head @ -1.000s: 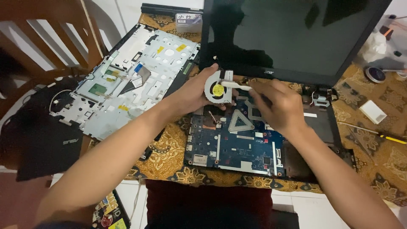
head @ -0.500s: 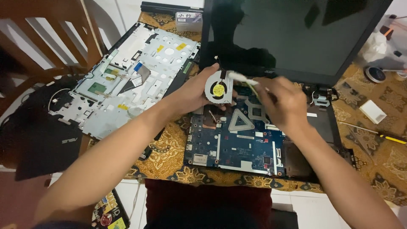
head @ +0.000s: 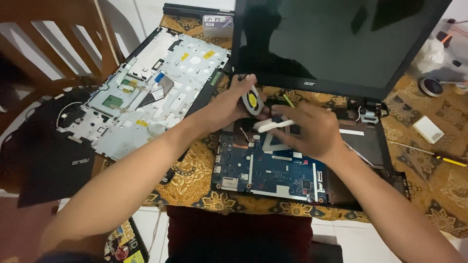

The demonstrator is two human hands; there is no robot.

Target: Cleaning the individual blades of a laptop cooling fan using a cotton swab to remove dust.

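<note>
the left hand (head: 234,102) is gripping a small round fan (head: 252,101) with a yellow centre, fingers curled around its rim, holding it tilted on edge above the top edge of the blue board (head: 270,168). the right hand (head: 312,130) is pinching a white tool (head: 273,125) between thumb and fingers, its tip pointing toward the fan and sitting just below it. the board is lying in the open laptop base (head: 363,146), beneath the dark screen (head: 336,39). a silver keyboard frame (head: 151,87) is lying to the left on the patterned cloth (head: 187,175). a yellow-handled screwdriver (head: 438,158) is lying well to the right.
</note>
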